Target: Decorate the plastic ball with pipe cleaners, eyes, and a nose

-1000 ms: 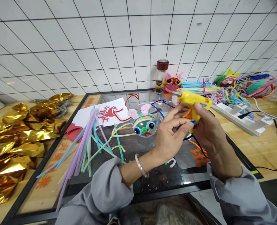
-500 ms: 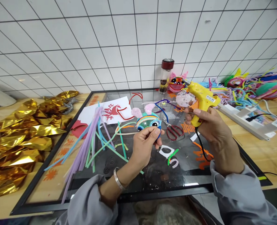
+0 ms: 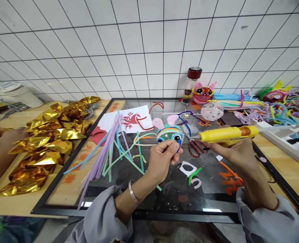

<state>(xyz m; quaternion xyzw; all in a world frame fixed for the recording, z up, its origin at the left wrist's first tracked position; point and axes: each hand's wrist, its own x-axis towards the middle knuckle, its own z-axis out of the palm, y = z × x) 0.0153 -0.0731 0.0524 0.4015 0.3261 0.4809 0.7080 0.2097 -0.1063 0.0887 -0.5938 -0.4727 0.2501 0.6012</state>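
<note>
My left hand (image 3: 163,160) pinches the lower right edge of an animal head made of pipe cleaners (image 3: 167,132), by a blue strip. The head has a clear green-tinted front, striped bands, two pink ears and black-and-white eyes; my fingers cover its lower part. My right hand (image 3: 237,152) is closed around a yellow hot glue gun (image 3: 220,134), held level. Its nozzle points left, close to the head's right side, and a glue stick (image 3: 276,128) sticks out of its back. Red-handled scissors (image 3: 194,150) lie behind the nozzle.
Purple, blue and green pipe cleaners (image 3: 114,135) lie left on the black-framed glass panel (image 3: 149,202). A bottle (image 3: 191,87), a finished pink head (image 3: 204,93) and a power strip (image 3: 286,143) stand beyond. Another person's hand (image 3: 16,136) is by gold foil (image 3: 42,158).
The glue gun has swung down from an upward tilt to level, its nozzle now near the animal head. The view has shifted left, bringing in another person's hands. My left hand keeps its pinch.
</note>
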